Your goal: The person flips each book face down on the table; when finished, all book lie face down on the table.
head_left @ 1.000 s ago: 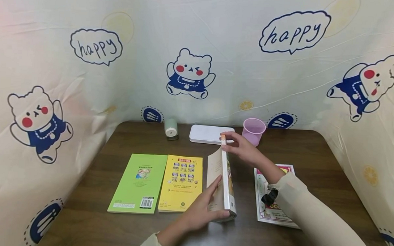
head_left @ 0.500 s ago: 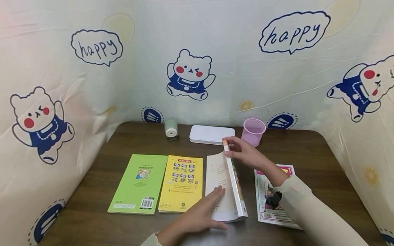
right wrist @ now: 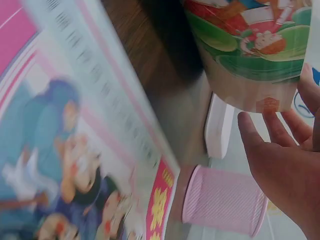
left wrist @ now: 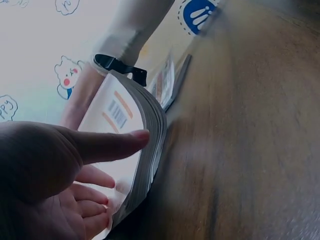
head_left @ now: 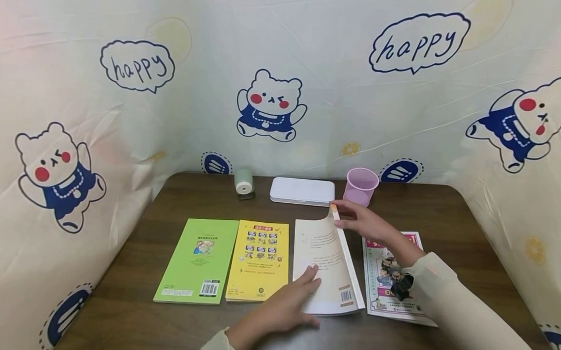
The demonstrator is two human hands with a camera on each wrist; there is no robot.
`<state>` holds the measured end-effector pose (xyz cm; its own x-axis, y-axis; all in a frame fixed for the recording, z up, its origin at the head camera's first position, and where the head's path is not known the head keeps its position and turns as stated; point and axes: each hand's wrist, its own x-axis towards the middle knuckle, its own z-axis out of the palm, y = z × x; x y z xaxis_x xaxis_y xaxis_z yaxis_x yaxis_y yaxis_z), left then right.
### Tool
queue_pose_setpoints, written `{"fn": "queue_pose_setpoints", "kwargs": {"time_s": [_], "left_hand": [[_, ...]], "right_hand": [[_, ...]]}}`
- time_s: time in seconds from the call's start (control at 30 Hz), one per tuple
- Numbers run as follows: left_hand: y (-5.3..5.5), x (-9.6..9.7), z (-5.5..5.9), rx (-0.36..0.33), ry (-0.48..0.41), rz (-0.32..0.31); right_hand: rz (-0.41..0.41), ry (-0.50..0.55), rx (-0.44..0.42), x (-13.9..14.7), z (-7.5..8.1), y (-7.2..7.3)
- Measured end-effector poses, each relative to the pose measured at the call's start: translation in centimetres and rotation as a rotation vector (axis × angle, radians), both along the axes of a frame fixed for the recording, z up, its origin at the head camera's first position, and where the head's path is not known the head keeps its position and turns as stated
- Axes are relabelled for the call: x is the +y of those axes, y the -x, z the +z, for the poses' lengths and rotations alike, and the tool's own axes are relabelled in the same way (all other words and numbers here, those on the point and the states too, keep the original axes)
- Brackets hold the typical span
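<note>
A thick paperback book (head_left: 328, 264) lies back cover up in the middle, its pages bowed and its spine side raised off the table. My left hand (head_left: 287, 304) rests on the cream back cover with fairly straight fingers. In the left wrist view, the thumb of that hand (left wrist: 65, 170) stretches across the bottom page edges, near the barcode. At the top of the spine, my right hand (head_left: 364, 227) holds the corner between thumb and fingers. The right wrist view shows the book's illustrated green front cover (right wrist: 260, 55) facing down beside those fingers.
Left of the book lie a green book (head_left: 196, 265) and a yellow book (head_left: 259, 262). A pink-bordered book (head_left: 385, 281) lies under the right forearm. Along the back stand a green pencil sharpener (head_left: 243, 181), a white case (head_left: 302, 190) and a pink mesh cup (head_left: 360, 187).
The book has tipped from standing nearly on edge to lying mostly flat, its spine swinging right. My right hand moved right and slightly down with it; the left thumb came off the spine.
</note>
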<state>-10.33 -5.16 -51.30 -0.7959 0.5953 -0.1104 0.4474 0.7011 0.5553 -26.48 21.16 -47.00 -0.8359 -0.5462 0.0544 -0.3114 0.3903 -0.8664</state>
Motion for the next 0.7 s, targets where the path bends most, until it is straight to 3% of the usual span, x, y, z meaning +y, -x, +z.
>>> {"fn": "queue_pose_setpoints", "kwargs": {"time_s": [0.13,0.3,0.7], "left_hand": [[0.0,0.5,0.1,0.055,0.062,-0.002],[0.0,1.2,0.1,0.076,0.118,-0.005],[0.0,2.5,-0.3,0.191,0.135,0.0]], "right_hand": [[0.002,-0.03,0.011,1.2,-0.4,0.4],[0.012,-0.038,-0.013,2.3,-0.7,0.8],[0.017,-0.046,-0.152,4.4,-1.9,2.4]]}}
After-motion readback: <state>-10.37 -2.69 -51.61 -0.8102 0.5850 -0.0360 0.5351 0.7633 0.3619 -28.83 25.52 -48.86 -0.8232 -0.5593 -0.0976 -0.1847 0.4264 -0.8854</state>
